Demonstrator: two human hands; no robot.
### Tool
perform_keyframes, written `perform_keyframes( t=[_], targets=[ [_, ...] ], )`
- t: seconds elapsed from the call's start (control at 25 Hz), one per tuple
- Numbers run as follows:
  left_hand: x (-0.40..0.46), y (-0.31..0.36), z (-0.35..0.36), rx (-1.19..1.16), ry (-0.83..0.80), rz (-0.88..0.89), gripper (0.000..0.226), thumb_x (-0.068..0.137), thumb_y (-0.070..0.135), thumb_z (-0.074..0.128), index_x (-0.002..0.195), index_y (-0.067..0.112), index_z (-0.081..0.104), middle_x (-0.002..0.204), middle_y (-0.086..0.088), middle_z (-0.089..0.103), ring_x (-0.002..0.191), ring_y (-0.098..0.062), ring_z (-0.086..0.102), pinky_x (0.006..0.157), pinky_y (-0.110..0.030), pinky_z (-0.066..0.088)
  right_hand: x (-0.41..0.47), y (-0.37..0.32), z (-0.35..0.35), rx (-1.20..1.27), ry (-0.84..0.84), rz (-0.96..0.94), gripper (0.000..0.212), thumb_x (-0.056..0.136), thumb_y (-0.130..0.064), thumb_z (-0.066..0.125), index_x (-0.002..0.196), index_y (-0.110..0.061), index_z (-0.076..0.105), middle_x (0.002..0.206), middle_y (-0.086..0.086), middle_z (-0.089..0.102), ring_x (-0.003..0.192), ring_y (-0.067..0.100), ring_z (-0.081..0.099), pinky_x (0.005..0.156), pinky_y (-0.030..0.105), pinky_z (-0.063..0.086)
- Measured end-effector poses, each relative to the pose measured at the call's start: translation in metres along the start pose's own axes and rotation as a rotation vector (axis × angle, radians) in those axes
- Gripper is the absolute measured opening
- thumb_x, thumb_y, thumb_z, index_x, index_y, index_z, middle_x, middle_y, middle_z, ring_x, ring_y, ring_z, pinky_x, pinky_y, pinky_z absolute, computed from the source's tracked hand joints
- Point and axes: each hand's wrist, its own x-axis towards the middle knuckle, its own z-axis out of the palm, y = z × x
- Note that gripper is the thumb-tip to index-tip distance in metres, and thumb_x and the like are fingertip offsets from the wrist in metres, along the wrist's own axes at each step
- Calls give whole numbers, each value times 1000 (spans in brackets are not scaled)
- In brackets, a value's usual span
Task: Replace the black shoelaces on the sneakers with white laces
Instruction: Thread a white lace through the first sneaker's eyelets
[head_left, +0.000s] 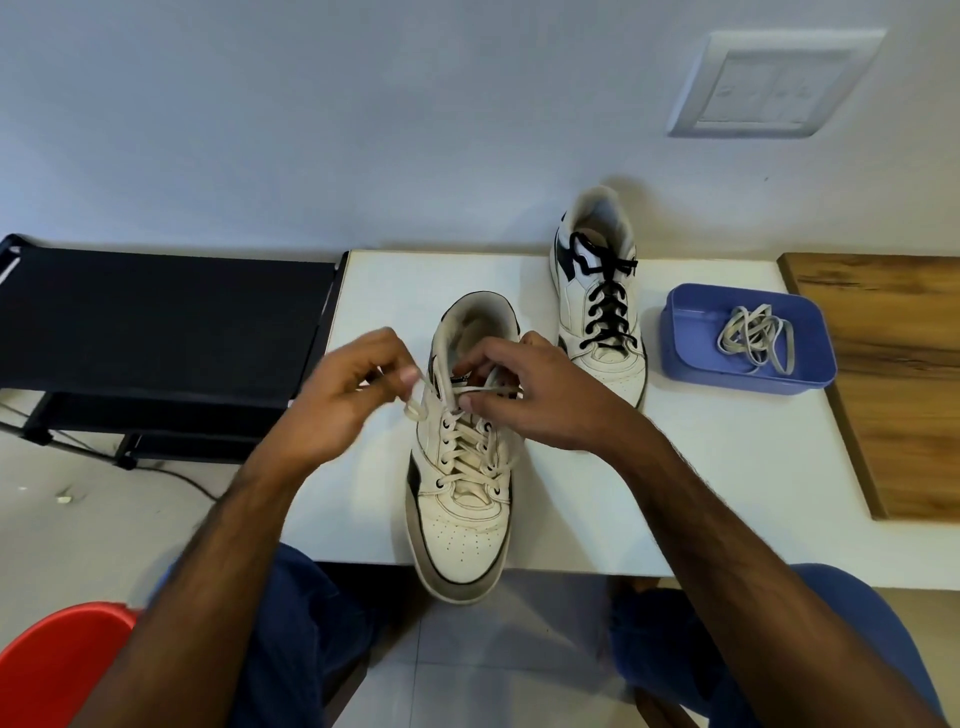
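Note:
A white sneaker stands on the white table right in front of me, its toe over the near edge. A white lace is threaded through its eyelets. My left hand pinches one end of this lace at the shoe's upper left. My right hand pinches the other end over the top eyelets. A second white sneaker stands farther back to the right, with a black lace in it. Another white lace lies coiled in a blue tray.
A wooden board lies at the table's right end. Left of the table stands a black rack. A red chair shows at the lower left. A switch plate is on the wall. My knees sit under the table's near edge.

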Motion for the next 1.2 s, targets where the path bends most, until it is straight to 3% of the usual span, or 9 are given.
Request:
perform_keyframes(
  t=[0.16,0.24,0.32,0.44,0.56,0.68,1.04,1.12,1.2],
  targets=[
    [-8,8,-23,-928,412,132,23,96,24,55,78,12,48,81,-1,50,78,-18,50,79,-32,48,-1,-3,-4,85,-7,43,26,107,-33,42,112,-26,67,95,-21,63,100,1,42,107,48,34],
    [-12,4,-30,-1146,640,94,25,96,29,58,75,16,51,81,3,54,80,-17,55,90,-39,49,-1,-5,-1,68,-2,36,30,108,-29,38,114,-28,68,96,-21,62,101,6,42,107,48,34],
    [-15,4,-34,-1212,769,60,30,98,29,55,70,19,51,78,5,54,76,-15,56,86,-37,52,-1,-5,0,88,4,30,31,108,-27,38,115,-31,68,96,-25,61,103,7,43,106,48,35],
    [-7,15,-29,-964,686,-99,28,98,28,47,71,22,48,77,4,53,64,-13,48,49,-24,37,0,0,1,119,9,14,30,101,-27,41,115,-34,67,101,-21,67,107,12,48,101,49,40],
    [-2,15,-14,-116,301,-272,22,100,39,53,87,21,54,80,6,64,57,-17,50,51,-29,38,-1,5,2,158,-16,-1,31,98,-17,47,119,-33,64,102,-15,68,110,14,50,96,45,46],
    [-4,7,3,579,-191,-269,45,89,72,41,102,31,54,90,14,65,65,-7,59,63,-32,51,-3,5,-1,155,-31,4,31,100,-13,50,119,-32,65,100,-13,65,109,9,48,94,39,48],
    [-1,3,2,694,-208,-243,39,90,66,46,94,28,52,71,10,58,65,-11,56,61,-34,49,-1,3,2,119,-20,-20,27,96,-27,48,114,-35,67,92,-13,66,105,15,51,91,48,48],
    [-1,5,1,547,-163,-192,38,91,60,51,83,23,54,65,11,55,60,-11,51,59,-31,44,0,4,2,105,-14,-30,28,94,-30,47,114,-36,66,92,-12,66,105,16,52,90,50,48],
    [-3,9,-3,193,-102,-168,42,97,47,60,71,15,52,60,8,47,56,-10,41,59,-27,39,0,6,1,83,-25,-25,26,98,-25,48,115,-33,66,95,-13,66,106,13,50,93,48,47]
  ],
)
